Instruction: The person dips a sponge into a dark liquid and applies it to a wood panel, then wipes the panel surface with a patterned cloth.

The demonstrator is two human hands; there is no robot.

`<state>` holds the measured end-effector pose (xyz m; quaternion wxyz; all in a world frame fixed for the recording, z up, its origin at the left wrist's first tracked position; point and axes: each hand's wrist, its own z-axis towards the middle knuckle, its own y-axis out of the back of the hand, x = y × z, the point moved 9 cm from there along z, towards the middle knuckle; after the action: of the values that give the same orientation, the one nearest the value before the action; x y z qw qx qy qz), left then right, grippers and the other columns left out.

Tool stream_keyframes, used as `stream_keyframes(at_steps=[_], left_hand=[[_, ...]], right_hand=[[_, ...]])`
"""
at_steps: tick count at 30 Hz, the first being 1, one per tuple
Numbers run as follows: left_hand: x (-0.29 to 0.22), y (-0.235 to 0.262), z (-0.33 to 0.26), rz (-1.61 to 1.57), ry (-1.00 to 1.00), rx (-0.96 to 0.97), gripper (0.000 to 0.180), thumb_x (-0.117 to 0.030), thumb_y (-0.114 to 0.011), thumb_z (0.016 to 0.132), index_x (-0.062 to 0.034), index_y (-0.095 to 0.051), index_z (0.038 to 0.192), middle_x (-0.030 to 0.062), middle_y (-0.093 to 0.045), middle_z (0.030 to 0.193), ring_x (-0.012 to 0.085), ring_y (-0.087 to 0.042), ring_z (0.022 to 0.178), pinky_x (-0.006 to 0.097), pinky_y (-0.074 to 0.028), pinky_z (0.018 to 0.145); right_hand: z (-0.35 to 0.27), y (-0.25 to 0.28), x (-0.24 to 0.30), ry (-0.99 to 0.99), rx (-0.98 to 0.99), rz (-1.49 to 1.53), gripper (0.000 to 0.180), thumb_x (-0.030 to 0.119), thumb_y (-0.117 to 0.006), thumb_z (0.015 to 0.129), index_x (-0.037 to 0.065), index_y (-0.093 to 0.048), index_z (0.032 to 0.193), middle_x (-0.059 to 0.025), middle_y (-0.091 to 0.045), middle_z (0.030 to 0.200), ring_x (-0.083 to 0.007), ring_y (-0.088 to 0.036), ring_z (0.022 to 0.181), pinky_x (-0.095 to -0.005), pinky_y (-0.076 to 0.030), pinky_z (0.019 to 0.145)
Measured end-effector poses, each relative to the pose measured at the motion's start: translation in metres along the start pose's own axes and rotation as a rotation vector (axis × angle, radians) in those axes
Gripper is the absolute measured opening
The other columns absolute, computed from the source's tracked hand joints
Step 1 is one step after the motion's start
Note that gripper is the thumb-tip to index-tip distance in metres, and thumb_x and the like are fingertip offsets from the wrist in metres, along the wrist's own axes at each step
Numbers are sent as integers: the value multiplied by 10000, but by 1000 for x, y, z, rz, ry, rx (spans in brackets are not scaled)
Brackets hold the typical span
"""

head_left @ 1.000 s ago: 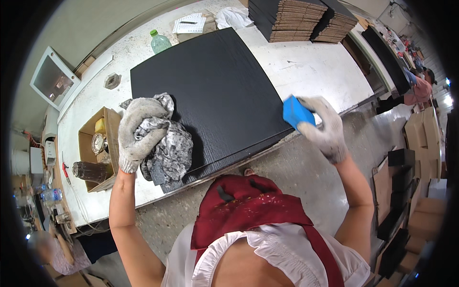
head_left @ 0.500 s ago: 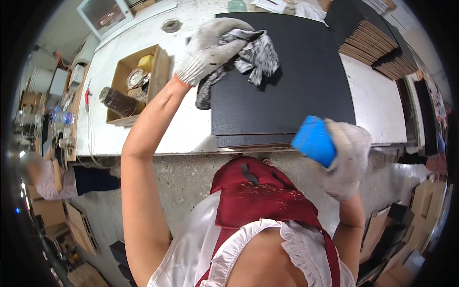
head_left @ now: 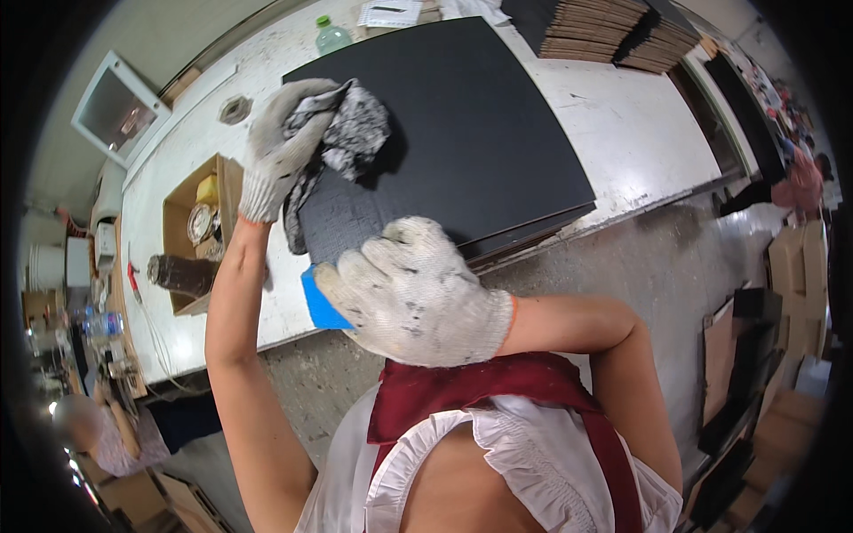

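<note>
A black flat panel (head_left: 471,124) lies on the white worktable (head_left: 640,120), with at least one more board edge showing beneath its near side. My left hand (head_left: 283,142), in a white knit glove, is closed on a crumpled grey-and-black rag (head_left: 358,133) at the panel's far left part. Part of the rag hangs past the panel's left edge. My right hand (head_left: 413,298), gloved too and smudged, grips a blue block (head_left: 325,304) at the near left corner of the panel. Its fingers hide most of the block, and whether it touches the edge is hard to tell.
Left of the panel, a wooden box (head_left: 233,173) holds a dark jar (head_left: 183,274) and a yellow piece. A green-capped bottle (head_left: 332,37) stands at the back. Stacked brown-edged panels (head_left: 586,34) lie far right. One person (head_left: 115,435) is at left, another (head_left: 798,185) at right.
My right hand has carried the blue block leftward from the panel's near right side to its near left corner. The left hand stays on the rag, and the view has turned.
</note>
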<state>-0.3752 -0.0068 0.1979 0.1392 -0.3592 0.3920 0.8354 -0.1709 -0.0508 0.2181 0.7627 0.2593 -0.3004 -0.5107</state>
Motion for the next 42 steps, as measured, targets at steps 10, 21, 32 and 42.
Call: stream_keyframes(at_steps=[10,21,32,42], left_hand=[[2,2,3,-46,101,18,279,-8,-645,835,-5,-616,1112,87,-660,1044,157,-624,985,283,-497,888],[-154,-107,-16,-292,-303,744,353,-43,-659,851,38,-566,1182,138,-650,1114,218,-621,1051,329,-492,938],[-183,-194,-38,-246,-984,699,370,-120,-612,882,-15,-573,1235,161,-589,1234,306,-524,1189,408,-410,1032],[-171,-134,-79,-253,-984,717,411,-159,-449,960,-43,-514,1349,143,-478,1419,337,-377,1364,462,-274,1154]], right_hand=[[-140,156,-105,-406,9,-632,588,285,-773,688,55,-593,1198,-104,-615,1076,-237,-582,957,-435,-385,887],[-246,222,-167,-996,-370,-336,502,149,-677,753,-48,-584,1205,-157,-578,1187,-273,-559,1111,-370,-436,976],[-114,172,-226,-841,-373,417,539,315,-564,862,-60,-580,1249,-165,-631,1186,-217,-588,1077,-315,-442,950],[44,24,-315,-679,-120,357,496,389,-575,935,-11,-607,1229,-113,-651,1123,-173,-584,1031,-270,-415,932]])
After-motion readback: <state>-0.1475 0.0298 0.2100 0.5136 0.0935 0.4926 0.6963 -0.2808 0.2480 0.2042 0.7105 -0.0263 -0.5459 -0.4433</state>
